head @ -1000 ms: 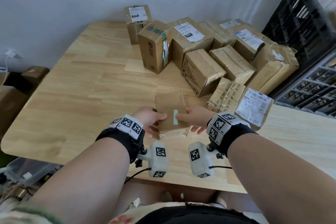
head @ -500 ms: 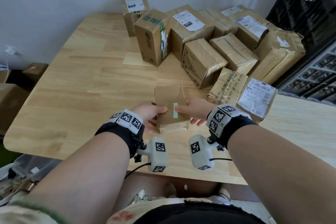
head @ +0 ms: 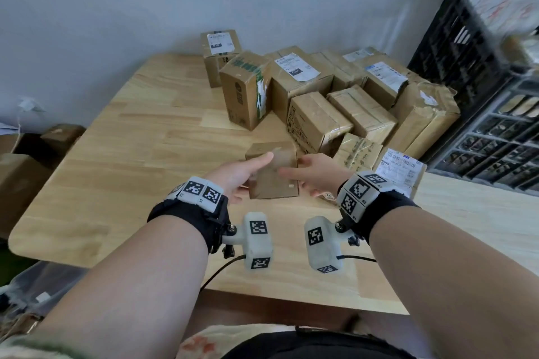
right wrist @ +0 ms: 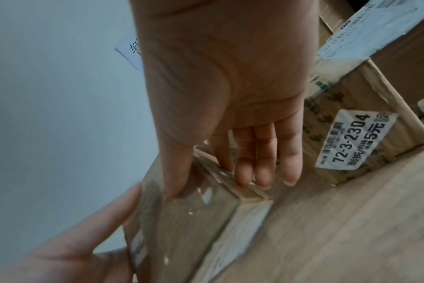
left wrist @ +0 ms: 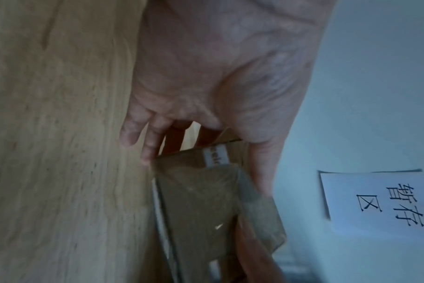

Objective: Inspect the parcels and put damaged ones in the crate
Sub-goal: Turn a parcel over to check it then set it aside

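Head view: 1 small brown tape-wrapped cardboard parcel (head: pixel 274 176) was held above light wooden table (head: pixel 122 160), pinched between left hand (head: pixel 237 176) and right hand (head: pixel 316 173).

Matt brown cardboard parcel (head: pixel 274 175) under glossy clear tape; smooth pale wooden table (head: pixel 116 160)

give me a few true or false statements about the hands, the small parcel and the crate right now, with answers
1. Both hands hold the small parcel. True: left hand and right hand grip opposite sides.
2. The small parcel lies in the crate. False: it is held above the table.
3. The crate stands at the table's right. True.
4. The parcel labelled 72-3-2304 is in the left hand. False: it lies on the table beside the right hand.
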Tool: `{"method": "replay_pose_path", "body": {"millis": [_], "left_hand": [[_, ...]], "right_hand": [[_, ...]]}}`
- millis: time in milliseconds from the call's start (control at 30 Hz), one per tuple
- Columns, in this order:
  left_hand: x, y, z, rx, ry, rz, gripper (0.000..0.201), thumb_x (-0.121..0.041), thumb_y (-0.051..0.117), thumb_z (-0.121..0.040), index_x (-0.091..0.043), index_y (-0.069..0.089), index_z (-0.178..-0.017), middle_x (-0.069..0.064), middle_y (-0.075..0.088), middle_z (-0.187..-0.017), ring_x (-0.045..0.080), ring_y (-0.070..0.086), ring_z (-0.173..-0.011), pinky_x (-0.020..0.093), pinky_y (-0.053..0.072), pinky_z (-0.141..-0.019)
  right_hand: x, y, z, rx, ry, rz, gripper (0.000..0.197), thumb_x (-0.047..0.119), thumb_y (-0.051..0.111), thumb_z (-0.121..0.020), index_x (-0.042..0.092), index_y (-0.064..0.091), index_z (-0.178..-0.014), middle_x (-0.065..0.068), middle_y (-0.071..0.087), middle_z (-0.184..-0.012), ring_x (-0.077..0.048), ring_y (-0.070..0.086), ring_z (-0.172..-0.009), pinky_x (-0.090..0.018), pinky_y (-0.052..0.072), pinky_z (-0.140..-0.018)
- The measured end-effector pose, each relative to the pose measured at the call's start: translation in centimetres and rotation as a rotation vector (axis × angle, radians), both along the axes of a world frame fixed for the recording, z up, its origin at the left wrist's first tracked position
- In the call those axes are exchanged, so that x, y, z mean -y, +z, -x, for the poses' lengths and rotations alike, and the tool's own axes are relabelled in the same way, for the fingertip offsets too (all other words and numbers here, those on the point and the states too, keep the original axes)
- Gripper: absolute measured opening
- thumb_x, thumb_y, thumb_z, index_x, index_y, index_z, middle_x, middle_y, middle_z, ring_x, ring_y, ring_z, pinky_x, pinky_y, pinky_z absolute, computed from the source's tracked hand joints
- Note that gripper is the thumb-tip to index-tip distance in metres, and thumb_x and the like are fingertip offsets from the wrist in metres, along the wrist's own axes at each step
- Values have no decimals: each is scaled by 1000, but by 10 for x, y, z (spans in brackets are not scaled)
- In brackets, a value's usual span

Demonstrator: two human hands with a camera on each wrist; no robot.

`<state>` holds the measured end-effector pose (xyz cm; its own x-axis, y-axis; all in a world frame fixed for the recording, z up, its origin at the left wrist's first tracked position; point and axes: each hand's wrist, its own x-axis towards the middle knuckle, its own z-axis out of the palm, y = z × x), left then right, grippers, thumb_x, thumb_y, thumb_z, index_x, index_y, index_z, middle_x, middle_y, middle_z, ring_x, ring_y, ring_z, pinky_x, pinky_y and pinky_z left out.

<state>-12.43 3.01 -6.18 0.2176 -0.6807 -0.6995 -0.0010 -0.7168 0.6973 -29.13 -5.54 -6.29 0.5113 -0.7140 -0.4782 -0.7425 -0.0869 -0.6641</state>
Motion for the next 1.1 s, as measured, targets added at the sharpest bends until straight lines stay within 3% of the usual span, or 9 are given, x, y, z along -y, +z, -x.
{"method": "replay_pose_path", "body": {"millis": [133,267,333,400,433,567,933,1033,1100], "left_hand": [[1,-7,1,68,30,-17,52,-55,70,-79,-23,56,-117,2,64,-118,24,64,-102,41,39,-97],[-2,-12,5,89,6,-58,33,-48,68,-84,-20,57,-97,0,67,-92,21,65,-86,41,40,-98],[-4,-11,7,82,5,-58,31,-45,66,-87,-17,57,-98,0,65,-89,19,63,-80,25,52,-76],[-4,-9,9,91,9,-46,32,-40,64,-90,-12,58,-105,1,63,-86,15,60,-74,14,44,-37],[-4,-9,10,100,10,-47,34,-39,63,-90,-12,59,-109,1,62,-85,14,58,-72,15,42,-33],[1,-10,12,119,12,-66,34,-41,63,-90,-13,58,-109,0,62,-87,13,58,-73,26,36,-52],[7,-9,8,173,-29,-77,36,-41,63,-90,-12,59,-110,0,64,-86,12,61,-70,23,40,-50],[2,-9,3,121,-12,-96,38,-49,64,-87,-15,62,-104,2,69,-92,18,65,-84,37,51,-80],[-4,-11,-4,89,19,-98,33,-52,65,-85,-21,61,-96,2,71,-96,21,66,-94,46,44,-99]], "right_hand": [[1,1,3,36,-91,-78,48,58,63,-85,11,66,-96,-3,63,-79,-17,62,-77,-30,56,-77],[0,-4,3,-45,-111,-155,49,54,62,-88,7,65,-100,-6,67,-83,-19,65,-79,-35,59,-83],[-2,-7,3,-79,-112,-208,50,54,62,-88,6,66,-101,-5,66,-78,-18,62,-72,-35,57,-81],[-2,-10,2,-106,-112,-229,52,56,60,-89,6,66,-104,-4,66,-78,-16,60,-67,-33,56,-75],[-2,-11,1,-116,-114,-236,53,56,59,-89,6,66,-106,-4,66,-79,-16,60,-66,-32,56,-73],[4,-13,0,-139,-118,-254,45,52,60,-90,9,65,-102,-3,64,-77,-16,58,-65,-31,53,-69],[13,-15,-7,-130,-129,-262,38,46,66,-89,9,62,-87,-1,59,-66,-14,52,-59,-28,46,-63],[14,-12,-5,-108,-129,-277,41,52,67,-86,11,63,-83,-1,63,-72,-17,58,-71,-33,52,-74],[14,-10,-4,-58,-139,-337,51,62,60,-86,12,68,-96,-2,67,-84,-19,61,-79,-36,53,-82]]}}
